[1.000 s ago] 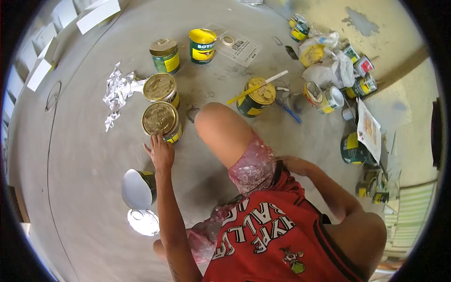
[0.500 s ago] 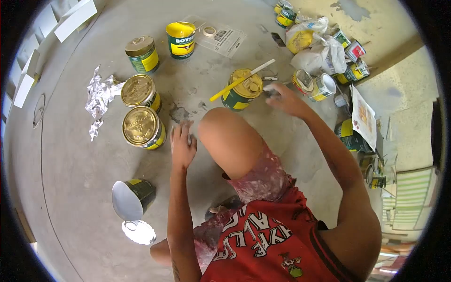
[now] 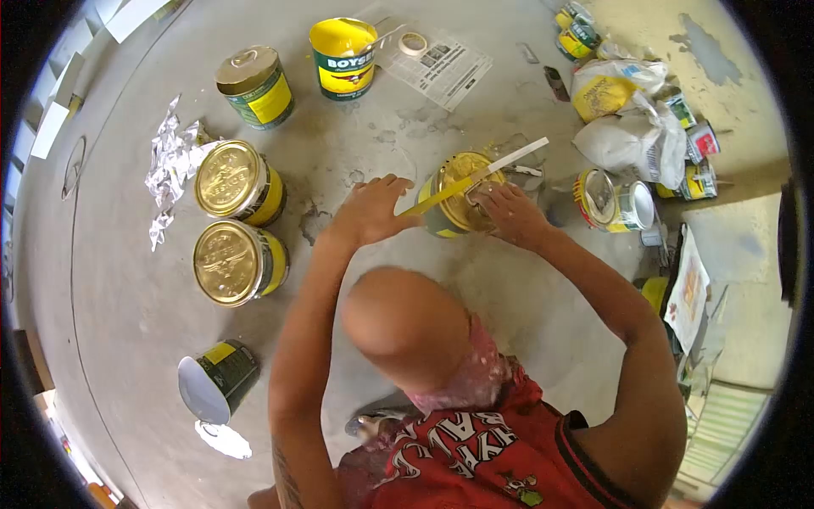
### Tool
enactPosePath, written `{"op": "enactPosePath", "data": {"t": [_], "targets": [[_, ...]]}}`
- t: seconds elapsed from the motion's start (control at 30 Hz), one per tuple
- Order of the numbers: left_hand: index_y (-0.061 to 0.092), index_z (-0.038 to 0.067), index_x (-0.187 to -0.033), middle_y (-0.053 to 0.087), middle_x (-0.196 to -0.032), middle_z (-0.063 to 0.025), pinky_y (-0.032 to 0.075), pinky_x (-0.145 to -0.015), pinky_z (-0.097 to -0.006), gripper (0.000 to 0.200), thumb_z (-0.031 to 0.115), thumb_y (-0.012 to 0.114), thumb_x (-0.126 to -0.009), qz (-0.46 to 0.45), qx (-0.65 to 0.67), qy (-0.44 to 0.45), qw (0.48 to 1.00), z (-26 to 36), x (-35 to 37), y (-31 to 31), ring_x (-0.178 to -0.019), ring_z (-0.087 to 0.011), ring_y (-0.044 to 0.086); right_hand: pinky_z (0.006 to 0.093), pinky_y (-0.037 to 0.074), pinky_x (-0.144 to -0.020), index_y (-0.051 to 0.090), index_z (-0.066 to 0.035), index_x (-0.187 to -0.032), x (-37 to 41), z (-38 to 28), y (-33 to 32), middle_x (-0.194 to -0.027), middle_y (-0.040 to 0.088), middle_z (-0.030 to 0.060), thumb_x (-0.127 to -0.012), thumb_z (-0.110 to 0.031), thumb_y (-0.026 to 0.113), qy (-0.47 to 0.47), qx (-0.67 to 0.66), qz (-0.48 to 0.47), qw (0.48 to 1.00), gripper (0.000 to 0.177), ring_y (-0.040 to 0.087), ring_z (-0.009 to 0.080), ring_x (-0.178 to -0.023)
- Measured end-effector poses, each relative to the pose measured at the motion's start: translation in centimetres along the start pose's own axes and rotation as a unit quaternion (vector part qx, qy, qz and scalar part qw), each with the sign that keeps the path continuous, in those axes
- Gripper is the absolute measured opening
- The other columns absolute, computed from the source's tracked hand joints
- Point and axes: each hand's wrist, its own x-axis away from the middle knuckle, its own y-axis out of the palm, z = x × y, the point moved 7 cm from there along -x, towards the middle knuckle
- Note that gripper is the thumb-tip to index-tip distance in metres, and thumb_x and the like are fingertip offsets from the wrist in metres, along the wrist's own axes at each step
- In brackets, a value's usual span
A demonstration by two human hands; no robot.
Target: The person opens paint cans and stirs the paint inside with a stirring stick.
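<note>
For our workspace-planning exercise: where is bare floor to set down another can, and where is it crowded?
Bare floor lies left of the gold-lid cans and between them and the centre can. Crowded on the right around the bags and tipped cans.

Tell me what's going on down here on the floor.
A person crouches on the concrete floor among paint cans. Both hands are at one paint can with a stir stick lying across its top. The left hand is by the stick's yellow end and the right hand rests on the lid. Whether either hand grips anything is unclear. To the person's left stand a closed gold-lidded can and a second closed can.
</note>
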Motion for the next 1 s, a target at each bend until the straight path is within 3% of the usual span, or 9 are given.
{"op": "enactPosePath", "data": {"t": [0.1,0.23,0.43,0.5,0.57,0.67,0.77,0.9,1.0], "targets": [[0.061,0.007,-0.131,0.065,-0.123,-0.0163,0.045,-0.103,-0.0490,0.056,0.044,0.071,-0.090,-0.028,0.013,-0.021,0.999,0.1,-0.8,1.3,-0.116,-0.0373,0.061,0.0484,0.041,-0.110,0.050,-0.007,-0.132,-0.8,1.3,2.2,-0.129,0.056,0.0158,-0.065,-0.026,0.091,-0.032,-0.074,-0.005,0.997,0.081,0.052,0.0356,-0.129],[0.065,0.007,-0.112,0.067,-0.108,-0.0129,0.047,-0.097,-0.0503,0.038,0.036,0.070,-0.088,-0.012,-0.101,0.002,0.995,1.7,-1.8,3.5,-0.108,-0.0332,0.064,0.0484,0.041,-0.111,0.050,-0.006,-0.129,-1.6,1.5,1.4,-0.127,0.056,0.0160,-0.063,-0.026,0.092,-0.051,-0.102,-0.047,0.992,0.080,0.052,0.0366,-0.127],[0.067,0.007,-0.095,0.065,-0.099,-0.0116,0.048,-0.094,-0.0493,0.025,0.029,0.068,-0.083,0.055,-0.209,-0.024,0.976,3.3,-1.0,2.8,-0.105,-0.0309,0.064,0.0494,0.041,-0.111,0.053,-0.003,-0.126,-2.3,0.6,0.9,-0.125,0.057,0.0181,-0.069,-0.038,0.087,-0.180,-0.054,0.021,0.982,0.075,0.054,0.0381,-0.125],[0.068,0.007,-0.093,0.065,-0.098,-0.0113,0.048,-0.094,-0.0490,0.025,0.029,0.068,-0.082,0.083,-0.246,-0.050,0.964,3.0,0.9,0.5,-0.105,-0.0307,0.064,0.0486,0.046,-0.104,0.055,-0.003,-0.116,-2.4,-0.7,-1.3,-0.118,0.058,0.0192,-0.060,-0.027,0.092,-0.161,-0.053,0.025,0.985,0.072,0.055,0.0419,-0.119],[0.069,0.008,-0.091,0.065,-0.098,-0.0117,0.048,-0.095,-0.0480,0.025,0.031,0.067,-0.082,0.107,-0.212,-0.046,0.970,3.1,2.9,-2.8,-0.105,-0.0296,0.064,0.0496,0.045,-0.104,0.055,-0.002,-0.117,-2.6,-1.2,-1.8,-0.118,0.058,0.0200,-0.058,-0.029,0.093,-0.129,-0.080,-0.023,0.988,0.075,0.055,0.0413,-0.118],[0.074,0.008,-0.101,0.070,-0.103,-0.0136,0.048,-0.097,-0.0472,0.029,0.031,0.069,-0.083,0.089,-0.157,-0.226,0.957,-1.5,9.8,-8.7,-0.103,-0.0323,0.066,0.0470,0.044,-0.107,0.054,0.000,-0.124,-2.8,-2.2,-3.9,-0.124,0.058,0.0203,-0.063,-0.035,0.092,-0.149,-0.079,-0.051,0.984,0.081,0.055,0.0380,-0.122],[0.075,0.008,-0.101,0.070,-0.100,-0.0114,0.049,-0.094,-0.0460,0.024,0.026,0.073,-0.086,0.271,-0.157,-0.216,0.925,-5.8,20.3,-13.6,-0.099,-0.0331,0.066,0.0470,0.045,-0.104,0.053,0.000,-0.124,-3.2,-4.0,-6.5,-0.124,0.057,0.0207,-0.060,-0.030,0.094,-0.136,-0.106,-0.071,0.983,0.082,0.055,0.0388,-0.120],[0.076,0.010,-0.097,0.070,-0.104,-0.0072,0.043,-0.097,-0.0486,0.023,0.030,0.069,-0.087,0.315,-0.097,-0.393,0.858,-12.2,30.5,-11.7,-0.108,-0.0287,0.063,0.0466,0.046,-0.103,0.053,0.001,-0.124,-4.2,-7.3,-10.8,-0.125,0.056,0.0218,-0.063,-0.029,0.093,-0.193,-0.091,-0.063,0.975,0.078,0.054,0.0405,-0.118],[0.075,0.010,-0.104,0.069,-0.103,-0.0086,0.045,-0.095,-0.0478,0.026,0.030,0.073,-0.089,0.369,-0.171,-0.391,0.825,-13.4,33.8,-9.2,-0.103,-0.0299,0.065,0.0483,0.046,-0.102,0.053,0.002,-0.123,-4.7,-10.1,-14.4,-0.125,0.055,0.0214,-0.067,-0.024,0.091,-0.239,-0.087,-0.060,0.965,0.073,0.054,0.0420,-0.118]]}}
